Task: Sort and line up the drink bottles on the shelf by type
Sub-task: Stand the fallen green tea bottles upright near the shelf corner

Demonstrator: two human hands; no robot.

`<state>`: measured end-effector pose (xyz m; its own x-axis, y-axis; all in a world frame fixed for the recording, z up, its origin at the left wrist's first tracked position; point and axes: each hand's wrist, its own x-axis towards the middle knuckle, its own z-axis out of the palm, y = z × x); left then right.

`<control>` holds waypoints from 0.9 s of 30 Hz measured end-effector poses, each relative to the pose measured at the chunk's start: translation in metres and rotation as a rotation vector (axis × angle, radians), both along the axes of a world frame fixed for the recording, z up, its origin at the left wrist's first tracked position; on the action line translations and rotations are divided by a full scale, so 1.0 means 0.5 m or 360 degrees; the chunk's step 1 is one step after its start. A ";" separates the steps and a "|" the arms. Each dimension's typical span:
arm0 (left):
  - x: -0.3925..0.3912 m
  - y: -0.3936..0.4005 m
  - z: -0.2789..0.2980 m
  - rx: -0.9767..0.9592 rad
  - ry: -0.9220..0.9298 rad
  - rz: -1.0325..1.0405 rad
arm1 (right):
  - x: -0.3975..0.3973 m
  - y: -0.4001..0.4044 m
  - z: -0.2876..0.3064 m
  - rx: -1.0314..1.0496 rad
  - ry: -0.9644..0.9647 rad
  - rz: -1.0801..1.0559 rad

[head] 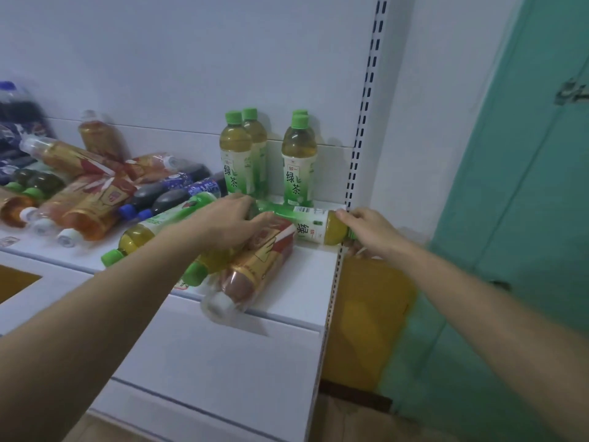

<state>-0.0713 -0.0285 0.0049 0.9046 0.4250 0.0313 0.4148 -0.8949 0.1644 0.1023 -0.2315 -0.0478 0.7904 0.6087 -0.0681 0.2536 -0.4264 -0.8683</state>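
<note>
Nearby, red tea bottle (255, 266) under open left grip (226, 221), right grip (369, 231) round lying green tea bottle (314, 226).

- Looks like a small shop.
- White store shelf (296, 291) with a slotted metal post (360, 138).
- Many same-kind drink bottles (298, 161), like stock for sale.

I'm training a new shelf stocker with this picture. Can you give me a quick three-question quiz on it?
1. True or false: every green tea bottle on the shelf already stands upright.
2. What does the right hand touch? A) a lying green tea bottle B) a cola bottle C) nothing
3. Fill in: the upright green tea bottles stand at the ___ of the shelf, by the right-hand post.

Key: 1 false; 2 A, the lying green tea bottle; 3 back. The left hand rests on other lying bottles.
</note>
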 end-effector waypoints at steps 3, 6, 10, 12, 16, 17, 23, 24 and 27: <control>-0.039 -0.003 -0.010 0.0021 -0.0008 0.0011 | -0.008 0.001 -0.011 0.0095 -0.0144 -0.0191; -0.058 0.005 -0.019 -0.0007 -0.0074 0.0070 | -0.007 0.004 0.027 0.0224 -0.0281 -0.0283; -0.072 0.024 -0.028 -0.0298 -0.0130 0.0146 | -0.008 0.023 0.129 0.0367 -0.0574 -0.0361; -0.075 0.026 -0.031 -0.0306 -0.0156 0.0139 | -0.017 0.048 0.174 0.0368 -0.0743 -0.0304; -0.068 0.033 -0.041 -0.0203 -0.0192 0.0113 | -0.059 0.132 0.243 0.0145 -0.1090 -0.0028; -0.065 0.035 -0.045 -0.0178 -0.0199 0.0098 | -0.069 0.155 0.255 0.0076 -0.1114 0.0045; -0.058 0.046 -0.059 -0.0137 -0.0201 0.0071 | -0.093 0.234 0.288 -0.0215 -0.0961 0.0089; -0.057 0.049 -0.059 -0.0139 -0.0187 0.0062 | -0.096 0.235 0.288 -0.0210 -0.0932 0.0056; -0.050 0.062 -0.047 -0.0235 0.0048 0.0052 | -0.106 0.225 0.284 -0.0171 -0.0860 0.0006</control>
<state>-0.0962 0.0024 -0.0187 0.8897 0.4524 -0.0608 0.4503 -0.8478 0.2802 0.0492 -0.1190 0.0942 0.7280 0.6238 0.2846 0.6528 -0.5038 -0.5657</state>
